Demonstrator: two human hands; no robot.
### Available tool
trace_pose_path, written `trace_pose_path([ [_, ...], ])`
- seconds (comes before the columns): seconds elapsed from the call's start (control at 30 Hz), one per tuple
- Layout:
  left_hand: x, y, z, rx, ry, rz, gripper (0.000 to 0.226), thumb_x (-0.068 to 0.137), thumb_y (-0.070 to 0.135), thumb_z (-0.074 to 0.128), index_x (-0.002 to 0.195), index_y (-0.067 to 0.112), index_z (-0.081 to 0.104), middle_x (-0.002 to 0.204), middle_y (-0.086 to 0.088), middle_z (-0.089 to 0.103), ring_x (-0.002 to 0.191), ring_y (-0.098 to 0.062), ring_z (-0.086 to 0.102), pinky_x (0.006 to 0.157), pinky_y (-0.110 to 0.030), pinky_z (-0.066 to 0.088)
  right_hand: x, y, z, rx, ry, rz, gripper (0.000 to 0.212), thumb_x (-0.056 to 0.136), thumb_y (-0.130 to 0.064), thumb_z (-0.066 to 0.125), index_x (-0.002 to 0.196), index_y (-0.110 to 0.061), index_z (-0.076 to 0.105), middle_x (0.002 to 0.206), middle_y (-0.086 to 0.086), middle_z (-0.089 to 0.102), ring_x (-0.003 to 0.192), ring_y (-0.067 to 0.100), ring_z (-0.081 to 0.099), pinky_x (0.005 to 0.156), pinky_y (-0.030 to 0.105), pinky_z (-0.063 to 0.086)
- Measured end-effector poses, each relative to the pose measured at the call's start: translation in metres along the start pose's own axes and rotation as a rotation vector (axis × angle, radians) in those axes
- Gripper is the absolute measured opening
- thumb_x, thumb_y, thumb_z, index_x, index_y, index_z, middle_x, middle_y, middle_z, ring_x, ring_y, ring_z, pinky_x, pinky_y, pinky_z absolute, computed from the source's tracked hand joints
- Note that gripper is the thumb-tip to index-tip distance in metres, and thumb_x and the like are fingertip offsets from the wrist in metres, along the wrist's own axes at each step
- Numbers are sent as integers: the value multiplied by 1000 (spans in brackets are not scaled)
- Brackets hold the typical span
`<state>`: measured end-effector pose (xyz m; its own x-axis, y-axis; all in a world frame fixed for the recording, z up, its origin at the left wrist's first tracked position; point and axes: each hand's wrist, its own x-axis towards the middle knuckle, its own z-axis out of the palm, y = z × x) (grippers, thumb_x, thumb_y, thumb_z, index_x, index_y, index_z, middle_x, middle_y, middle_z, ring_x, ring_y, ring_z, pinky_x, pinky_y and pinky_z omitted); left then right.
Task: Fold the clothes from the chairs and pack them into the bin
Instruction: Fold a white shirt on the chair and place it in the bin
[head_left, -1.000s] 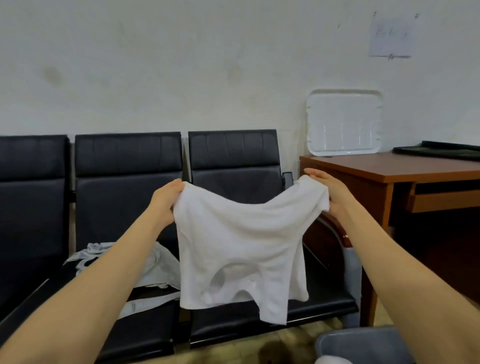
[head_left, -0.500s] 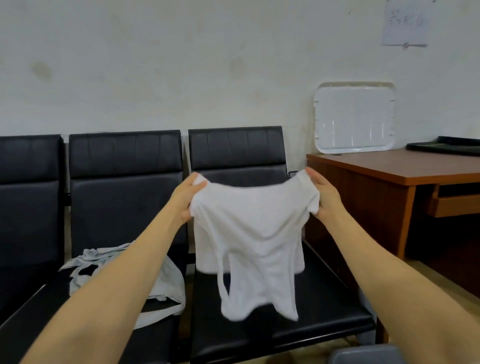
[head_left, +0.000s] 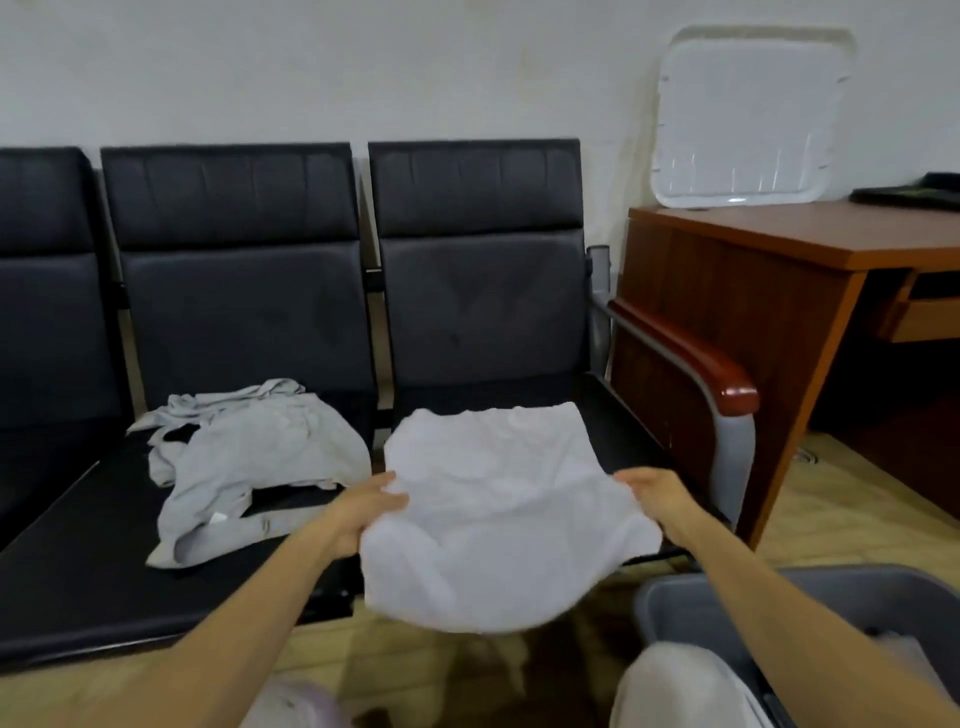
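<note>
A white garment lies spread on the right black chair seat, its near part hanging past the seat's front edge. My left hand grips its left edge, and my right hand grips its right edge. On the middle chair seat a crumpled grey garment lies loose. The grey bin stands on the floor at the lower right, with pale cloth showing inside it.
A row of three black chairs runs along the white wall. A wooden armrest ends the row on the right. Beyond it stands a brown desk with a white tray leaning on the wall.
The white garment was held up in the air between both hands; now it has come down onto the right chair seat, and my view has tilted downward.
</note>
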<state>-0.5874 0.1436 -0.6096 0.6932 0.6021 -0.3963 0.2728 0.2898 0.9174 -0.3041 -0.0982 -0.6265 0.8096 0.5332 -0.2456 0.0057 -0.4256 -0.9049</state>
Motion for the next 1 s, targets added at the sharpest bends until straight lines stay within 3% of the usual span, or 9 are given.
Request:
trace_pose_path([
  [0.07,14,-24,2,146,34,-86,59,92,4,60,145,13,38,132,-10,57,109,-26,60,83,-38,54,7,22,10,-266,-20,35,27,95,-3,49,99,-16,72,128,14,59,110,33,57,98,44,48],
  [0.13,29,-39,6,220,130,-109,59,92,3,61,145,12,37,136,-13,52,113,-29,56,79,-33,52,8,27,17,-416,5,-14,30,97,-7,44,119,-11,63,128,13,57,113,33,55,95,41,47],
  [0.27,52,-43,10,409,312,-12,48,89,10,65,134,8,47,136,-19,48,119,-34,51,99,-41,46,13,20,26,-724,34,-92,32,98,-23,48,128,-12,52,128,11,51,108,29,56,87,35,46],
  [0.4,61,-33,13,1029,502,-52,40,94,39,52,126,17,55,137,-14,41,129,-34,33,108,-39,31,28,9,41,-994,60,-154,34,98,-26,48,128,-12,51,133,11,44,117,30,48,92,36,44],
  [0.5,89,-25,5,869,503,49,37,95,28,54,121,2,54,128,-20,45,118,-37,45,99,-42,42,52,-3,54,-840,128,-183,37,98,-21,48,133,-9,46,134,14,43,122,31,42,94,38,44],
  [0.6,130,-14,-11,785,482,4,40,90,24,57,118,-3,52,122,-21,54,107,-37,55,92,-44,49,87,-18,63,-684,120,-71,46,96,-25,53,136,-6,40,136,15,42,123,32,44,95,40,45],
  [0.73,180,1,-22,794,510,-28,47,93,24,56,128,-5,43,127,-22,52,115,-38,52,95,-43,45,141,-26,72,-658,106,12,54,94,-27,56,139,-8,35,138,17,40,127,34,39,96,43,42],
  [0.87,217,14,-30,741,548,-37,44,92,23,61,121,-7,49,120,-20,58,105,-37,58,87,-42,49,187,-29,81,-677,133,23,68,88,-32,65,144,-15,30,140,15,37,130,34,35,101,44,38],
  [1.0,228,20,-34,586,536,-23,37,89,18,66,116,-5,58,113,-19,61,88,-30,56,72,-35,45,214,-22,86,-655,131,-12,43,93,-29,59,130,-11,47,129,13,52,116,31,51,97,43,46],
])
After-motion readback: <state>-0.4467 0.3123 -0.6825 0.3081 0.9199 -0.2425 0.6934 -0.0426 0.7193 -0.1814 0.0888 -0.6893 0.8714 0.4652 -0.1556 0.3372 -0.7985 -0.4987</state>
